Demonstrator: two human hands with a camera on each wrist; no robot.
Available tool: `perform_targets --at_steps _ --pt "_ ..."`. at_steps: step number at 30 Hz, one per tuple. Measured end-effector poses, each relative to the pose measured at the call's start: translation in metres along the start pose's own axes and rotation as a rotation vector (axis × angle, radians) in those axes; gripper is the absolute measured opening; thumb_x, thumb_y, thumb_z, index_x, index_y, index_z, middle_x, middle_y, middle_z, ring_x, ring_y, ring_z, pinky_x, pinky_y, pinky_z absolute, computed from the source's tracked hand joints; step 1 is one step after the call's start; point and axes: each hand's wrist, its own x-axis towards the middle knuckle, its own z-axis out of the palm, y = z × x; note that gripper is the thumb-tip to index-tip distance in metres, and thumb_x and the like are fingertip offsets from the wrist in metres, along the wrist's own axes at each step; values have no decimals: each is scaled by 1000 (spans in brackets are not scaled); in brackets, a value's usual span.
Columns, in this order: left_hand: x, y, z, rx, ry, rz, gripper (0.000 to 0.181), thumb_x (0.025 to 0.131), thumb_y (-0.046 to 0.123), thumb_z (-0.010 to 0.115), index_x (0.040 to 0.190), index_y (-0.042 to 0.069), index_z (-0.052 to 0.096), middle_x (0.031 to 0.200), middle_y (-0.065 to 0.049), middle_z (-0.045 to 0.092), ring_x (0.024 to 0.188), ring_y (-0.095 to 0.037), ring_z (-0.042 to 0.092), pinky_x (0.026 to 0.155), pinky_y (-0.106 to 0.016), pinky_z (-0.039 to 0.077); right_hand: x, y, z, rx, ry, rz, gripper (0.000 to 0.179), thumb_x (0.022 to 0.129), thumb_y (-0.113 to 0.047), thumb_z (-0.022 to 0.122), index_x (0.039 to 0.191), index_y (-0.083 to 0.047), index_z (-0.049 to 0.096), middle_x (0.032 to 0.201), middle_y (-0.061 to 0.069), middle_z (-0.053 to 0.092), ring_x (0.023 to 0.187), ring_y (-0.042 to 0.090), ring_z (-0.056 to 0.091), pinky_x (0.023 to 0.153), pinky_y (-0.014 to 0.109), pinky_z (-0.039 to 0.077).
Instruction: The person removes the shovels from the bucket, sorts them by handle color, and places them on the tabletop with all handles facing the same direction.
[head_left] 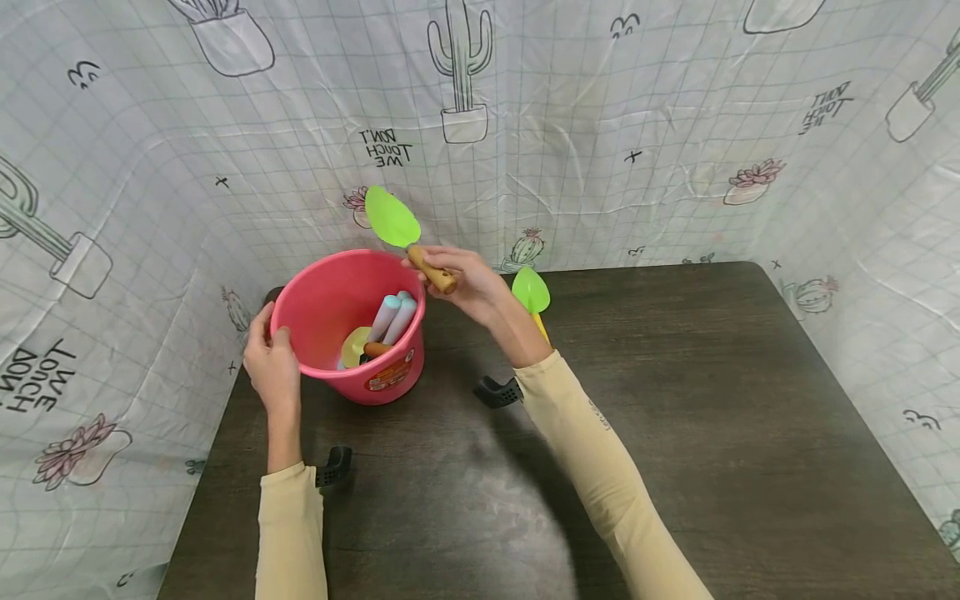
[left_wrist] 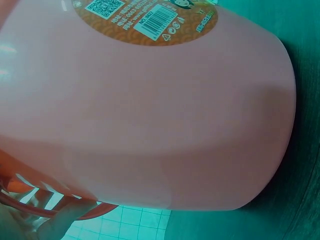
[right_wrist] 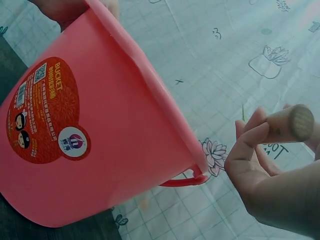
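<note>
A pink bucket [head_left: 318, 296] stands at the table's back left. My left hand [head_left: 273, 367] grips its rim from the left side; the left wrist view shows fingers at the red bucket handle [left_wrist: 102, 211]. Just beyond the rim on the right, my right hand [head_left: 472, 287] holds up a hand trowel [head_left: 392, 219] with a green blade and a wooden handle. The blade points up and left above the bucket's far edge. Inside the bucket lie several grey handles with pale blue ends [head_left: 384, 318], a brown handle [head_left: 377, 349] and a pale yellow piece [head_left: 355, 345].
A second green-bladed tool [head_left: 531, 290] with a yellow handle lies at the back of the dark table [head_left: 712, 400], partly hidden behind my right forearm. A white curtain [head_left: 570, 108] printed with cacti surrounds the table's back and sides.
</note>
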Motion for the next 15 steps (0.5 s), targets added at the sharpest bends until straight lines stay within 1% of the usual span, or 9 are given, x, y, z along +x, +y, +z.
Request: perform_targets --at_steps 4,8,10,15 --pt "-2 0 0 -10 -2 14 40 98 14 45 136 16 54 128 -3 59 109 -18 56 87 -32 48 -5 -2 -5 -51 6 -8 40 94 -7 54 133 2 52 124 19 58 90 23 60 78 31 45" --pt "-2 -1 1 -9 2 20 40 98 14 45 136 16 55 128 -3 59 109 -18 56 87 -31 48 -9 -5 -10 -70 30 -10 46 92 -6 58 136 2 49 137 23 49 89 24 63 82 33 46" --pt "-2 -1 1 -7 6 20 40 98 14 45 136 16 55 128 -3 59 109 -18 56 87 -31 48 -11 -6 -13 -70 42 -8 46 91 -6 58 136 1 49 139 23 47 88 23 64 83 34 45" --pt "-2 -3 0 1 12 16 40 98 15 45 136 17 55 128 -2 59 108 -18 57 86 -31 48 -14 -7 -18 -59 46 -8 45 92 -4 57 136 1 48 136 22 49 84 22 64 85 36 45"
